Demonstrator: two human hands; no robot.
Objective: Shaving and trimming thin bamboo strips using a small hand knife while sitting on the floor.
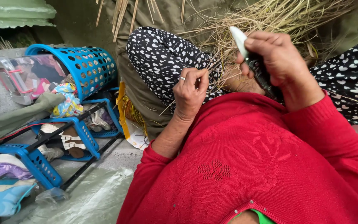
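- I see the right hand (280,62) closed around a tool with a white handle (239,39) and a dark blade part, held just above the dry straw bundle (270,16).
- The left hand (190,89) is closed in a pinch on thin straw strands (214,72), just left of the tool; a ring is on one finger.
- Both hands rest over the black-and-white patterned fabric (158,58).
- Far left of the tool lies a blue perforated basket (92,66) on a blue shoe rack (42,161).

The scene is viewed steeply downward from a single head-worn camera. The red sweater (249,166) is seen very close, the straw (270,16) beyond.
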